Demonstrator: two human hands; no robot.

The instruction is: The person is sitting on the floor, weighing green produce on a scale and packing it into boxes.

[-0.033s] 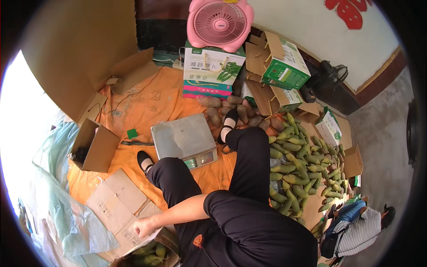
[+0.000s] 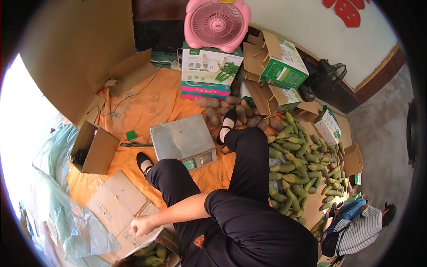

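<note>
My right arm reaches across to the lower left, and my right hand is closed in a fist. It hangs over the flap side of an open cardboard box. Whatever its fingers hold, if anything, is hidden. Inside the box lie several green radishes. Beside the box, a flattened cardboard sheet rests on the orange ground cover. My left hand is out of view. Between my feet and in front of my legs is a flat metal-topped scale with a small display on its near side.
To the right spreads a big pile of green radishes, with reddish-brown roots behind. A pink fan stands on stacked boxes. Clear plastic sheeting lies left. Another person is at lower right.
The whole view has shifted very slightly. My right hand stays closed over the box, and nothing else has visibly moved.
</note>
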